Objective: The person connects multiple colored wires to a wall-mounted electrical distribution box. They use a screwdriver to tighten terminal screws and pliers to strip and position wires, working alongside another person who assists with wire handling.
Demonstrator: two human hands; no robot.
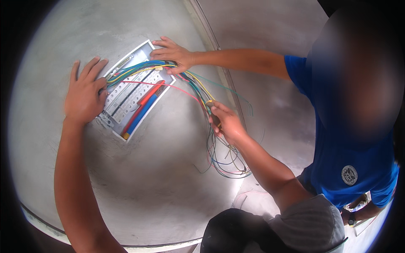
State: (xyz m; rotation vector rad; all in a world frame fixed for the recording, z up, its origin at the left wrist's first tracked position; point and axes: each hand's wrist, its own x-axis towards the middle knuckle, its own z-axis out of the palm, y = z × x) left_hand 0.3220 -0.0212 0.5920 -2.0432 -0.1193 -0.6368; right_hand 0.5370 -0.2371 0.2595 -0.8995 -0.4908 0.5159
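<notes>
My left hand point(85, 92) lies with fingers spread at the left edge of an electrical panel box point(173, 80) set in the wall. Its thumb side meets the ends of a bundle of coloured wires point(139, 67) crossing the box. Lower right of the box, my right hand point(228, 122) is closed round the hanging part of this bundle. Something dark shows among its fingers; I cannot tell what. Inside the box are rows of pale terminals point(122, 101), and thick red point(147, 95) and blue cables point(141, 116). A co-worker's hand point(173, 52) rests on the box's top right corner, over the wires.
A co-worker in a blue shirt point(354, 168) stands at the right, one arm reaching across to the box. Loose wire ends point(230, 162) hang in loops below my right hand. Grey plastered wall point(177, 139) surrounds the box, with a vertical edge strip point(209, 29) to its right.
</notes>
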